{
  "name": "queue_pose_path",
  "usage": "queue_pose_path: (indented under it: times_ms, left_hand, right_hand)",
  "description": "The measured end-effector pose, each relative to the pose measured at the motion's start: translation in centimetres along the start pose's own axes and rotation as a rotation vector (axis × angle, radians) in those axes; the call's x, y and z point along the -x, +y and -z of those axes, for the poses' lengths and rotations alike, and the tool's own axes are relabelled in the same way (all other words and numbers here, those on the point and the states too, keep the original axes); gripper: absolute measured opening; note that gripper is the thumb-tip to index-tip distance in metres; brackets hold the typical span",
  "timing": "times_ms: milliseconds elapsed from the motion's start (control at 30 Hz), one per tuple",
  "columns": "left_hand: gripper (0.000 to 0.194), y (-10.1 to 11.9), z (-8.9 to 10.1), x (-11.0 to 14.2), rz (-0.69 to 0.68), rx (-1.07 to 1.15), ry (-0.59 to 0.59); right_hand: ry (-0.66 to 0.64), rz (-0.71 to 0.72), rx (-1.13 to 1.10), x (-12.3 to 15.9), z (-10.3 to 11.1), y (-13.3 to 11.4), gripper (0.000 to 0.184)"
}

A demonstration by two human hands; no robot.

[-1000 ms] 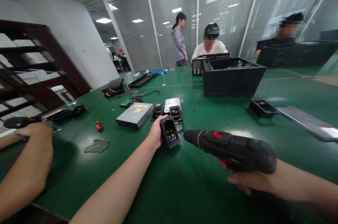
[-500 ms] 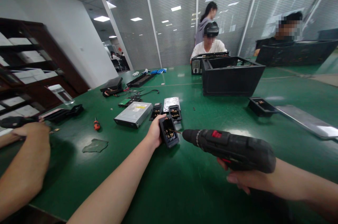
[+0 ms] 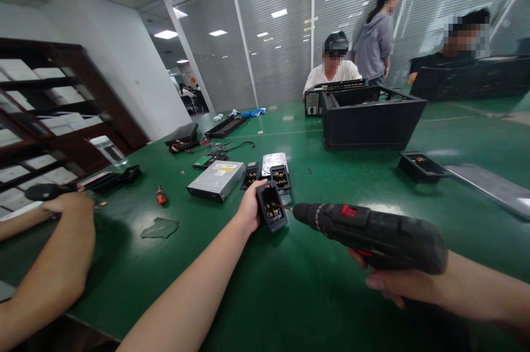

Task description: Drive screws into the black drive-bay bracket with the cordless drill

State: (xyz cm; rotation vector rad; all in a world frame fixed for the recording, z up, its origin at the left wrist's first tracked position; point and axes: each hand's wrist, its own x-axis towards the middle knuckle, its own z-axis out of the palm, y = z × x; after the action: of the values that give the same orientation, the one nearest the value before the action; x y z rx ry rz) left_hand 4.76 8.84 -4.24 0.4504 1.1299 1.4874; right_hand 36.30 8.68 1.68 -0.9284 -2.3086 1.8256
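Observation:
My left hand [image 3: 249, 206] is closed around a small black plastic box [image 3: 276, 225], held tilted above the table with its open side showing. Several brass-coloured screws or fittings lie inside it. A black cordless drill [image 3: 368, 230] with red switches is gripped by my right hand [image 3: 399, 281], which wraps its handle. The thin bit [image 3: 285, 207] points left, and its tip meets the box's opening; whether it touches a screw I cannot tell. Just behind are two similar black boxes [image 3: 280, 177] with brass-coloured pieces and a hard drive [image 3: 274, 162].
A silver optical drive [image 3: 216, 179], an orange screwdriver [image 3: 161, 196] and a clear shard [image 3: 159, 228] lie left on the green table [image 3: 232, 285]. A black computer case [image 3: 368, 122] stands beyond. Another black box [image 3: 421, 167] is right. A co-worker's arm [image 3: 62, 252] reaches in from the left.
The view has shifted slightly, so the table things sit a little further right. Both hands keep their hold on box and drill. A person in the background has walked right.

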Motion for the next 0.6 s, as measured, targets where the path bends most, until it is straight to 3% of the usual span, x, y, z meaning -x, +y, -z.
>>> queue_pose_path:
  times_ms: [267, 600]
  left_hand:
    - [0.033, 0.0, 0.0, -0.2, 0.0, 0.017, 0.006]
    - [0.033, 0.2, -0.3, 0.1, 0.035, 0.013, -0.003]
  right_hand:
    - [-0.049, 0.002, 0.018, 0.1, 0.2, -0.5, 0.02]
    - [-0.024, 0.024, -0.019, -0.2, 0.3, 0.7, 0.027]
